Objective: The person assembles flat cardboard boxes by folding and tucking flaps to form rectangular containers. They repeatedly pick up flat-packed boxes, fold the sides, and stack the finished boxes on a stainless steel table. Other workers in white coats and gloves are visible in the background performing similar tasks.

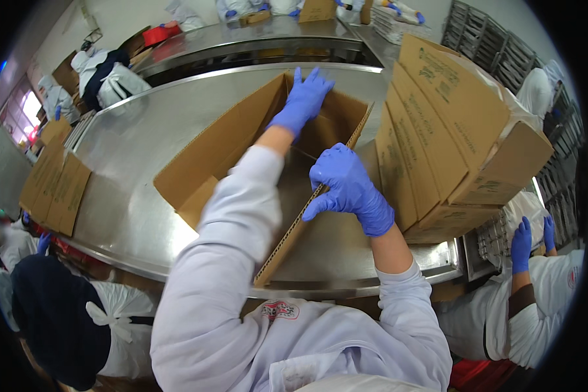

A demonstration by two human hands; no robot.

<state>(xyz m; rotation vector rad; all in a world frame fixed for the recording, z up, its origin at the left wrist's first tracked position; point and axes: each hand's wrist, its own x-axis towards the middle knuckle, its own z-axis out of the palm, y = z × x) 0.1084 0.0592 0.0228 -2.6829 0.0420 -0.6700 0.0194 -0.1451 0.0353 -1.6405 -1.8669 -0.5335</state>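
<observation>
A partly unfolded brown cardboard box (209, 147) stands on the steel table in front of me, its walls upright. At its far end my left hand (302, 103), in a blue glove, reaches over with its fingers stretched out. Those fingers lie by the far wall; whether they press on it I cannot tell. My right hand (347, 186), also gloved in blue, grips the top edge of the box's right wall, with the thumb on the inner side. The bottom of the box is partly hidden by my left arm.
Several folded cartons (431, 124) stand close together on the right. The steel table (127, 176) extends left to another flattened carton (59, 186). A co-worker's gloved hand (521, 245) is at the right, and a person in dark clothing (55, 313) is near on the left.
</observation>
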